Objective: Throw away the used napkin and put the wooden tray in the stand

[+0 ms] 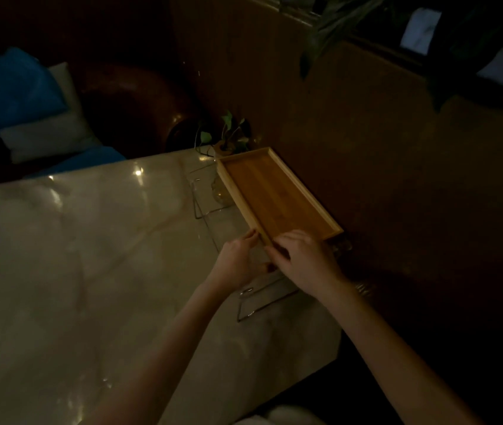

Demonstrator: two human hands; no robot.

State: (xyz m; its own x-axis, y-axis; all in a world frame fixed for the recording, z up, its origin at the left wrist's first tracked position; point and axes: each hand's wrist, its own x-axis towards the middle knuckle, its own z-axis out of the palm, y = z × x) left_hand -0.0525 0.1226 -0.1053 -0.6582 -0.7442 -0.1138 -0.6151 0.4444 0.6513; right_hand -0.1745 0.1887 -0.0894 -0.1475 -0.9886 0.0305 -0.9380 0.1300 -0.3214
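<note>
A long wooden tray (274,191) is tilted up against the dark wall at the table's right edge, its open face toward me. It rests on a clear stand with metal wire legs (262,302). My left hand (238,262) touches the tray's lower left rim with its fingertips. My right hand (302,259) grips the tray's near lower end. No napkin is visible.
A pale glossy marble table (90,271) fills the left and centre. A small potted plant (228,139) stands behind the tray's far end. A brown seat and blue and white cushions (23,96) lie beyond the table. The scene is very dim.
</note>
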